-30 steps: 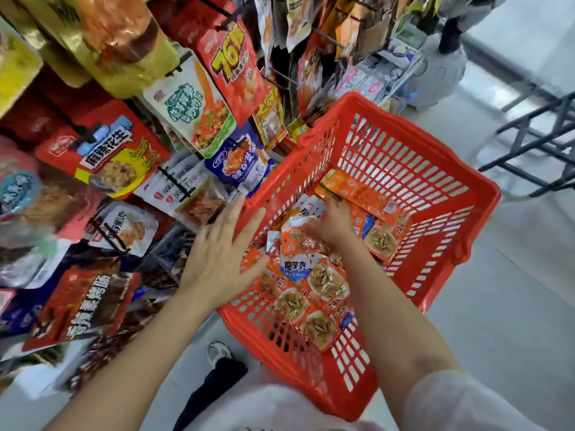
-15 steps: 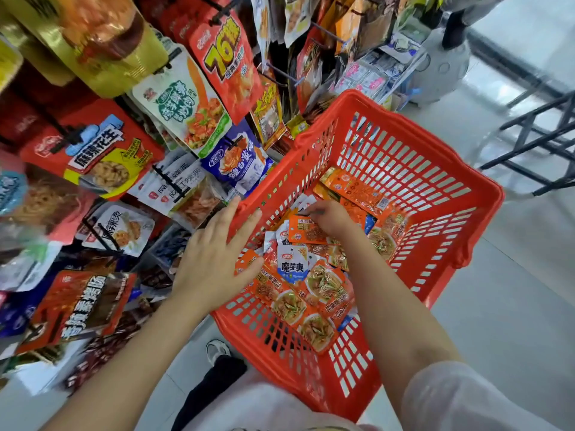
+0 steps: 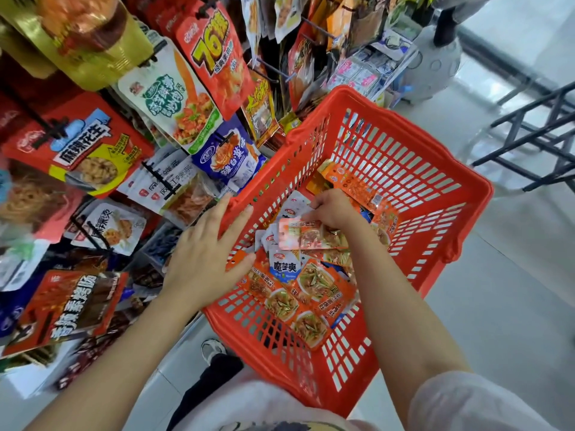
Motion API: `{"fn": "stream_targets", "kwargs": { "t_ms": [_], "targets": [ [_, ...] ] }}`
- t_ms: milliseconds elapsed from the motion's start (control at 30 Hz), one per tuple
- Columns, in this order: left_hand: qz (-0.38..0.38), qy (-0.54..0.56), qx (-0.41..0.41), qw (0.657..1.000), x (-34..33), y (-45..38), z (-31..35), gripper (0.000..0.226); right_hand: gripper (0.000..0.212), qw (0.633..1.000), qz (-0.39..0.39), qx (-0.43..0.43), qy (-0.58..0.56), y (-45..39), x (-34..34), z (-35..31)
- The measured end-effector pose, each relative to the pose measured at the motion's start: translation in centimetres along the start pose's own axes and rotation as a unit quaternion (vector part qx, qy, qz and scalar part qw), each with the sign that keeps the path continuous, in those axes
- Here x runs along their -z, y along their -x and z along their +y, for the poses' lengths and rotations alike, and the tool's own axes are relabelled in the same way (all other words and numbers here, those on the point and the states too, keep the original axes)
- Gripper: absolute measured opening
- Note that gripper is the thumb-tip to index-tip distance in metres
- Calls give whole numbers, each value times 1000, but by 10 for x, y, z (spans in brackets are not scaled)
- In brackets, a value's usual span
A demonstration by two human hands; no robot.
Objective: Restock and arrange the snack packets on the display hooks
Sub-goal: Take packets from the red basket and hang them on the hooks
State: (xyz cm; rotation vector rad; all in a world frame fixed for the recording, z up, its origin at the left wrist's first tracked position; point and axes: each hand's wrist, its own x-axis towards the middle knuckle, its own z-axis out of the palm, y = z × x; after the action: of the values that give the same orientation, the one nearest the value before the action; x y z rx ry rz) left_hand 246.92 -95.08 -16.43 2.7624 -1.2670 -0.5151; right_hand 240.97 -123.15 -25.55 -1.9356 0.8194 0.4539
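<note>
Along the left side, snack packets hang in overlapping rows on black display hooks (image 3: 155, 178): a red peanut packet (image 3: 84, 150), a white and green packet (image 3: 174, 101), a red packet printed with 76 (image 3: 217, 57) and a blue packet (image 3: 230, 157) just beside the basket's near wall. Lower left, an orange-red packet (image 3: 68, 306) hangs tilted.

The left hand (image 3: 205, 256) lies with fingers straight and spread on the left rim of the red plastic basket (image 3: 435, 194), thumb over the wall's inner side, holding nothing.

Inside the basket lies a heap of small packets (image 3: 298, 293), mostly orange with pictures of green food, a few white and blue. More orange packets (image 3: 354, 185) lean against the far wall.

The right hand (image 3: 333, 209) is down in the basket, fingers curled, pinching 1 orange packet (image 3: 311, 236) by its upper edge; the packet is blurred and sits just above the heap.

Below the basket, a dark trouser leg and a white shoe (image 3: 213, 349) stand on the pale floor (image 3: 513, 306). At far right, a dark metal frame (image 3: 535, 132) stands on the floor, well apart from the basket.
</note>
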Motion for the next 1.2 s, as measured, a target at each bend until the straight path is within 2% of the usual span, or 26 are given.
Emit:
{"fn": "stream_targets", "kwargs": {
  "t_ms": [133,200,333,433,500,600,667,800,833,900,967,1033,1067,1133,1200],
  "targets": [
    [-5,28,8,1000,3,0,1,81,24,997,7,74,-27,36,4,-25],
    [-3,89,24,996,8,-2,3,85,27,993,6,113,-34,57,14,-35],
    [28,210,12,977,31,-10,21,94,31,978,0,172,-120,102,42,-49],
    [25,283,1,959,55,-14,46,93,23,961,-12,206,-187,134,55,-63],
    [-8,346,19,938,69,-14,58,75,22,948,-18,213,-238,148,58,-71],
    [-88,448,45,888,74,-17,63,35,29,934,49,219,-278,152,51,-76],
    [-116,482,55,867,70,-16,66,25,23,921,99,217,-308,151,40,-81],
    [-82,527,95,840,59,-9,73,17,11,905,153,176,-356,152,26,-80],
    [-70,554,117,821,58,-6,74,20,11,898,166,162,-374,151,25,-75],
    [-34,605,171,777,55,-4,71,42,23,895,175,121,-391,148,20,-64],
    [-4,638,200,744,56,-3,70,57,45,901,128,75,-408,150,7,-64],
    [9,672,202,712,61,-1,78,52,76,921,76,47,-380,160,-13,-76],
    [3,690,206,693,63,1,84,48,83,927,58,55,-367,167,-21,-82],
    [-35,740,222,634,70,5,95,45,75,925,52,100,-362,176,-30,-91],
    [-87,800,227,549,82,10,99,40,55,924,83,161,-337,182,-30,-97]
  ]
}}
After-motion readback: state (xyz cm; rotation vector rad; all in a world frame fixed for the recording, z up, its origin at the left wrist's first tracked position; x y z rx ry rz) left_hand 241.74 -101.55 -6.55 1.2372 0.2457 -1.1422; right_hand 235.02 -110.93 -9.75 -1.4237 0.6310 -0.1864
